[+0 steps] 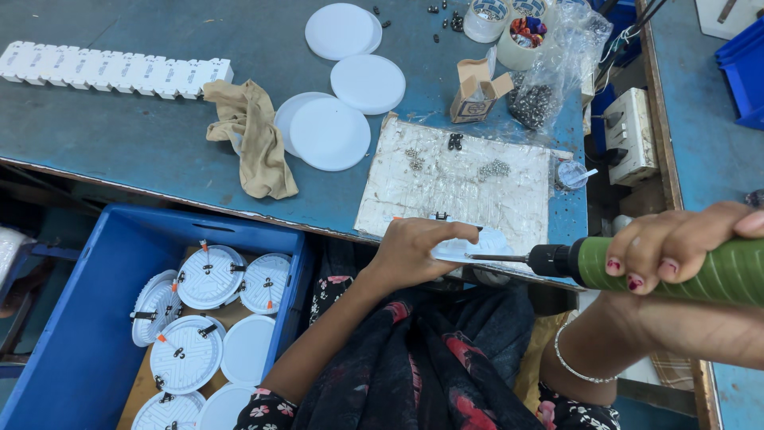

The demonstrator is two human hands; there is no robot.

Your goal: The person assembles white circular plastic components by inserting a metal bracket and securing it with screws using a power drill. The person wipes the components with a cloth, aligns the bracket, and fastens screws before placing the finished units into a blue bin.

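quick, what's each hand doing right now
Left hand: closed on a white round part at the table edge.
Right hand: closed around a green electric screwdriver.

The person wears dark clothing with red and pink flower print, a thin silver bangle [574, 368] on the right wrist, and red polish on the nails of the right hand [676, 243].

Head camera, looking steeply down, close above workbench [143, 135]
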